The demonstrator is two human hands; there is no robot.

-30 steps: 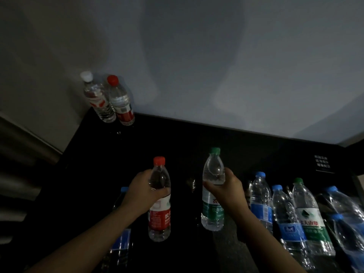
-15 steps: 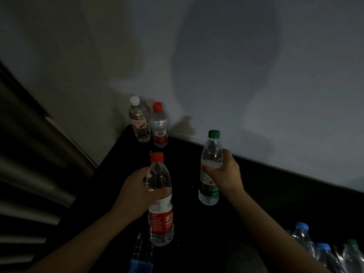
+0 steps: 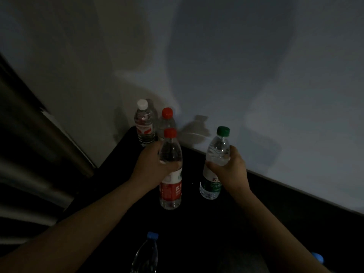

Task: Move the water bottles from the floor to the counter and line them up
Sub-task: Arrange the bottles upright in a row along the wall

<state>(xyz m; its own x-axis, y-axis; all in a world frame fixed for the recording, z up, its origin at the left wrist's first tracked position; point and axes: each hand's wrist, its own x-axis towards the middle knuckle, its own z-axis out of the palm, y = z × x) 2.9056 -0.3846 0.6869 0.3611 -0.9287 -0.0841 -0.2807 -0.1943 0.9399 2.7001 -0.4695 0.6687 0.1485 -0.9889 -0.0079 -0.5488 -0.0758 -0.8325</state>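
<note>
My left hand [image 3: 151, 168] grips a red-capped bottle with a red label [image 3: 171, 192] around its upper body, upright over the black counter [image 3: 110, 174]. A green-capped bottle with a green label [image 3: 211, 186] is held the same way by my right hand [image 3: 232, 170], slightly tilted, near the wall. At the counter's far corner stand a white-capped bottle [image 3: 143, 123] and a second red-capped bottle [image 3: 167, 119], side by side against the wall; the held red bottle partly hides the latter.
A blue-capped bottle [image 3: 146, 255] shows at the bottom edge, and a blue cap [image 3: 318, 258] peeks out at the lower right. The pale wall [image 3: 256, 75] bounds the counter at the back. Dark slatted panels [image 3: 29, 154] stand to the left.
Both hands carried their bottles up and forward toward the far corner with the two standing bottles. The view swung left, and the cluster of bottles at the right left the frame.
</note>
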